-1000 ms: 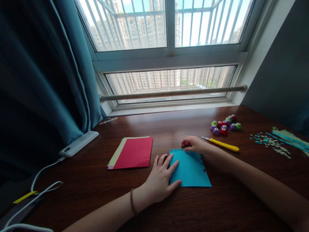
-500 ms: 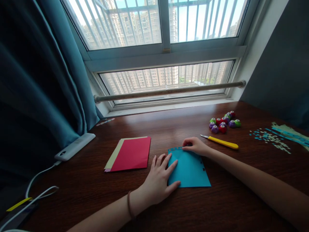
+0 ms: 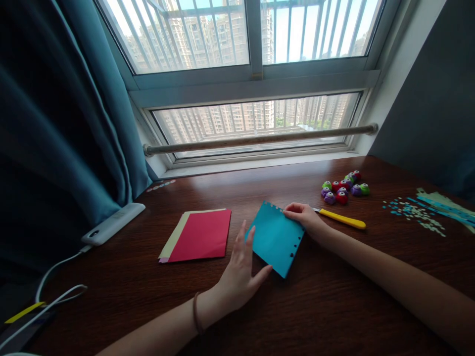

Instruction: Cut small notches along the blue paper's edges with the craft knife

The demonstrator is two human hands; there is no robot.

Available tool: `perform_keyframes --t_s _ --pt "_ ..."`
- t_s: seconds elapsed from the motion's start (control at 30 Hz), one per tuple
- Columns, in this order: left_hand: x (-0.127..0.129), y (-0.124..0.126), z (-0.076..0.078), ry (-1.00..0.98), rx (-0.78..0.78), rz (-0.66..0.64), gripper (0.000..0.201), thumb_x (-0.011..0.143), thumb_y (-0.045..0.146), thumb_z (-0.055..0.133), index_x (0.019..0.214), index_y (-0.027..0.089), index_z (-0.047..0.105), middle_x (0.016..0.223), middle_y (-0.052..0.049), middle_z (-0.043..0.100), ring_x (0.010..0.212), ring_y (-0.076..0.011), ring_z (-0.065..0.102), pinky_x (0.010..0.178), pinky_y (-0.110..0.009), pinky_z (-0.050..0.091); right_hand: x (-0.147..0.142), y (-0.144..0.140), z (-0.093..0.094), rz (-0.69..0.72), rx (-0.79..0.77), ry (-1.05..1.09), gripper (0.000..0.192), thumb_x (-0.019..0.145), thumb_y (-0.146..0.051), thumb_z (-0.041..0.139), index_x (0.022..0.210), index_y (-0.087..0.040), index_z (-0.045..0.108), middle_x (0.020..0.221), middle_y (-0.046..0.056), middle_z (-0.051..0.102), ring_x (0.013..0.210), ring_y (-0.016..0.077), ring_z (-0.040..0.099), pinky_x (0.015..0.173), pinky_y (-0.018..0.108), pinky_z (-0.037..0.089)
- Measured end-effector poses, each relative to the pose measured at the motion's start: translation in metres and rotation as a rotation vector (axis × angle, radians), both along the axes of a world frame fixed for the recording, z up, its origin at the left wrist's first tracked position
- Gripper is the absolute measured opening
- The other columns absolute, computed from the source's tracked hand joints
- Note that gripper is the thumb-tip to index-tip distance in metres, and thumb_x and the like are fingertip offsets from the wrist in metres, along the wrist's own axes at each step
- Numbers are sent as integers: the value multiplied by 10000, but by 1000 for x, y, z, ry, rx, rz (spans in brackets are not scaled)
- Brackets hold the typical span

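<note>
Turned since half a second ago, the blue sheet [image 3: 275, 239] now lies cornerwise on the desk [image 3: 334, 306], where earlier it lay square; the camera has hardly shifted.

Head view. My right hand [image 3: 305, 218] pinches the sheet's far corner, beside the row of punched holes along its top edge. My left hand [image 3: 243, 274] is open and holds nothing, its fingers [image 3: 248, 242] against the sheet's near-left edge, thumb under the lower corner. I judge the step in hand to be re-orienting the sheet; the next move seems to call for a steady pinch and a flat left palm so the paper does not skid.

Just beyond my right hand lies a yellow-handled knife [image 3: 341, 219], farther off a cluster of small punches [image 3: 343, 189], and well to the right paper scraps [image 3: 415, 213]. Left of my left hand sits a red paper stack [image 3: 200, 235].

Hard to make out: whether the sheet's right corner is lifted, and the knife's blade tip, hidden behind my right hand.
</note>
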State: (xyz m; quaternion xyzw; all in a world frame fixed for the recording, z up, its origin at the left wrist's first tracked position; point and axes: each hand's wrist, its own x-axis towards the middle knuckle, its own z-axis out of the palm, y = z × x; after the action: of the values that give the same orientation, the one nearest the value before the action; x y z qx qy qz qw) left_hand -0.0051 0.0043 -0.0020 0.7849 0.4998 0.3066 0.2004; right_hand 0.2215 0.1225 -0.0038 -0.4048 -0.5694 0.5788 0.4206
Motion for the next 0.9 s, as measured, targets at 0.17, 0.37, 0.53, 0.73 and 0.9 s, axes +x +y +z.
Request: perform_keyframes --t_s 0.17,0.37,0.53,0.73,0.9 --pt "4 15 6 -979 -548 -114 689 807 513 603 1270 138 258 1320 -233 385 1148 -322 483 1011 -476 344 -17 -25 3 -140 -120 313 378 618 -440 780 778 -171 567 708 -8 551 598 123 452 541 234 343" --pt "-2 26 -1 -1071 -428 235 609 713 301 746 1141 177 331 1261 -168 440 1121 -280 502 995 -443 370 -27 -39 3 -81 -127 346 365 628 -419 783 764 -160 564 730 -1 546 634 122 455 565 231 350" --pt "-12 38 -5 -1145 -354 331 656 703 301 747 1175 200 303 1378 -146 303 1284 -239 319 1063 -331 291 -24 -33 8 -136 -181 431 412 570 -415 813 778 -165 559 768 1 536 659 129 450 559 225 355" --pt "-5 29 10 -1111 -687 115 439 722 363 742 1009 85 561 1002 -167 632 932 -319 616 786 -413 533 -23 -29 -2 -91 -222 471 382 592 -400 811 776 -164 574 757 1 531 656 125 449 559 218 366" --pt "-3 27 10 -1108 -696 158 424 704 307 762 1012 71 589 949 -151 657 832 -296 646 706 -371 553 -25 -28 -7 -25 -221 416 369 618 -426 791 746 -156 575 712 -3 543 619 121 461 555 224 367"
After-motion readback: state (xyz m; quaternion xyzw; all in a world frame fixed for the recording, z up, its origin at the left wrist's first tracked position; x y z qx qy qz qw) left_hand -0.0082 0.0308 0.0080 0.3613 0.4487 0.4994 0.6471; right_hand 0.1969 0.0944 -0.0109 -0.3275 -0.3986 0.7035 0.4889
